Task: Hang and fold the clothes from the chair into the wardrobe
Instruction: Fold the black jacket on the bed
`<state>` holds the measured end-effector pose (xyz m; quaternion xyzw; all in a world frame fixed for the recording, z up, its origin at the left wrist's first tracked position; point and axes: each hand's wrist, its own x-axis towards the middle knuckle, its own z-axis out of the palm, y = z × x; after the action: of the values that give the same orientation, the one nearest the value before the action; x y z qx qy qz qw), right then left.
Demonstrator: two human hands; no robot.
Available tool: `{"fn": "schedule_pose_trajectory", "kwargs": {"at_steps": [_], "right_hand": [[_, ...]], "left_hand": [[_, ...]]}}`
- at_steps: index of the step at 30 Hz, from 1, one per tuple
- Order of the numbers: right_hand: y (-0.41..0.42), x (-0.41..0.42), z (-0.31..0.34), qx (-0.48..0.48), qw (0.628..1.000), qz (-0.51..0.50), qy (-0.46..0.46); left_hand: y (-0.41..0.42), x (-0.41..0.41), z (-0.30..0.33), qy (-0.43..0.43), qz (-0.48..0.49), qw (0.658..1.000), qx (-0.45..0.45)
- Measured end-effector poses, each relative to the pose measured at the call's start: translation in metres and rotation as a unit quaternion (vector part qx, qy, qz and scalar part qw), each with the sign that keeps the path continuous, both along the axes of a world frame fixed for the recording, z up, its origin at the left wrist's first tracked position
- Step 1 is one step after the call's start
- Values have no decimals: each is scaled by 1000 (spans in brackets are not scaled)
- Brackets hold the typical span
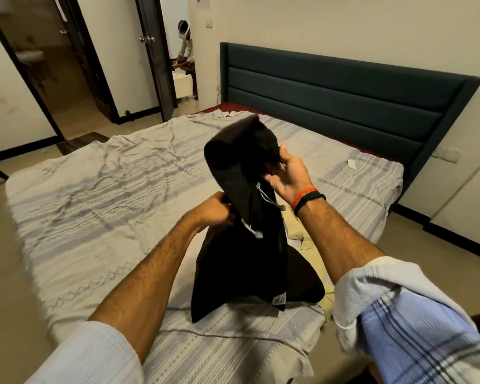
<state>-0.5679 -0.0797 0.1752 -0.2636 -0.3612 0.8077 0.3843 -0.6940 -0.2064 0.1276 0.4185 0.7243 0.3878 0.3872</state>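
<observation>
Closest to me are the two rolled-up sleeves, pale on the left forearm and blue-checked on the right, both arms reaching out over the near edge of the bed (75,206). Between them hangs the black hoodie (244,253), lifted upright so its lower hem just drags on the sheet near that edge, a small label showing at the bottom corner. I read that as a hold meant to let the garment drop straight and shake out before it gets folded or hung.

The left hand (215,207) is low, fingers curled and clenched on the fabric at the left side of the hoodie, about level with the drawstring (251,230). The right hand (287,174) is higher and further out, palm turned toward me, thumb up, fingers wrapped into the bunched hood end. It wears an orange and a black band (306,199) at the wrist. That arm is bent up at the elbow while the left one runs nearly straight and low, so the hoodie tilts up toward the right hand.

Under the hoodie, by the bed's near right side, I can see a tan garment (308,239) lying flat, probably another piece waiting its turn, though most of it is hidden. A thin cable (222,332) trails across the sheet near the front edge. The dark headboard (344,106) stands at the far end. Neither the chair nor the wardrobe is in my view.
</observation>
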Motion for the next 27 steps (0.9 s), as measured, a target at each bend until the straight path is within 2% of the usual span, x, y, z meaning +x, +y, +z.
{"fn": "schedule_pose_trajectory", "kwargs": {"at_steps": [3,5,7,9,11,14,18,20,22,23,25,27], "right_hand": [[-3,12,-22,39,996,44,-73],[-7,24,-39,106,978,55,-169],[-14,33,-60,195,938,79,-276],[-15,40,-86,254,892,129,-351],[-19,41,-97,265,869,186,-374],[-20,41,-110,232,844,211,-435],[-20,49,-129,178,871,262,-376],[-23,47,-122,177,879,286,-338],[-26,41,-109,174,907,245,-295],[-26,38,-104,161,927,209,-267],[-26,36,-89,131,956,150,-213],[-26,36,-69,122,969,135,-168]], "left_hand": [[3,0,4,-62,48,997,12],[0,-4,3,-134,104,985,38],[-3,-10,1,-206,138,967,59],[-3,-12,5,-235,136,960,68],[1,-12,8,-234,139,959,79],[8,-15,9,-256,168,945,113],[7,-16,10,-254,182,940,137],[6,-16,12,-177,196,956,130],[1,-19,10,-92,207,967,117],[-4,-22,6,-84,219,966,107],[-18,-26,-2,-137,242,956,91],[-31,-28,-8,-221,239,941,89]]}}
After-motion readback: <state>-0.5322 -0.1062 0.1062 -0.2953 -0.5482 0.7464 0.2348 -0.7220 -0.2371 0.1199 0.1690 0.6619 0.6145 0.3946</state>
